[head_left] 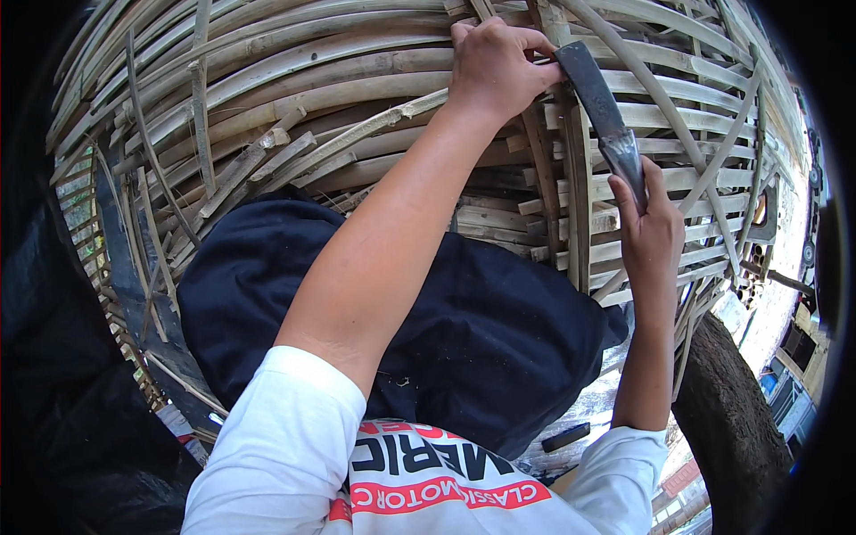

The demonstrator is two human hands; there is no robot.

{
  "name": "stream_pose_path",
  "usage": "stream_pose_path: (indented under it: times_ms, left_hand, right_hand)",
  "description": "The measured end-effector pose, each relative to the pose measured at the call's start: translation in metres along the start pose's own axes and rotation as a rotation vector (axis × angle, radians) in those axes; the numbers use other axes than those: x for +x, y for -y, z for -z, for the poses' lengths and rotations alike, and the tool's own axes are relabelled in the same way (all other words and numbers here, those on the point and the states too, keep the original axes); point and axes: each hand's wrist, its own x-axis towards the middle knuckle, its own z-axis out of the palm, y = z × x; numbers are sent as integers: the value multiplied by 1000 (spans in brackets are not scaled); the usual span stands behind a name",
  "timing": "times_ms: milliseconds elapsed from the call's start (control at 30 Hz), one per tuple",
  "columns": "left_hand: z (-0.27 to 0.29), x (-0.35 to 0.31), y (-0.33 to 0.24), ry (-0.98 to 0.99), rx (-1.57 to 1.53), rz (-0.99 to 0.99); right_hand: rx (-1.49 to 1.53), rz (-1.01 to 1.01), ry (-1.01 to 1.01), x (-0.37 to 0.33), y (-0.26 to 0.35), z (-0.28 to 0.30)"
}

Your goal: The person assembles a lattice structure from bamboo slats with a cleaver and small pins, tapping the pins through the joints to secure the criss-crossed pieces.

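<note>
A broad, dark-bladed knife [593, 89] slants up and left from my right hand [654, 218], whose fingers are closed round its grey metal handle. My left hand [499, 67] is farther away, bent over the bamboo lattice with its fingers curled. Its thumb and forefinger reach to the far end of the blade; whether they touch it I cannot tell. What those fingers hold is hidden by the hand. Just under both hands, an upright bamboo post [577, 187] crosses the slats, with a thin brown strip [540, 169] beside it.
Long bamboo slats [374, 67] curve across the far side, with loose split pieces [259, 165] at the left. Dark cloth [428, 303] covers my lap. A thick tree trunk [727, 419] stands at the right, and a small black object [565, 437] lies near my right sleeve.
</note>
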Motion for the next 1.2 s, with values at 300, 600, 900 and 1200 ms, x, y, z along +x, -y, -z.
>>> stream_pose_path:
  times_ms: [300,600,900,1200]
  left_hand:
    - [18,-3,-16,197,10,142]
    - [9,-2,-10,116,-19,27]
    - [14,-7,-14,99,8,28]
    - [18,-2,-21,88,-73,7]
  right_hand:
    - [226,70,-185,-6,-3,4]
    - [-152,-104,88,2,3,3]
    - [-70,21,-15,-2,-1,3]
    - [58,-9,-67,-5,-1,4]
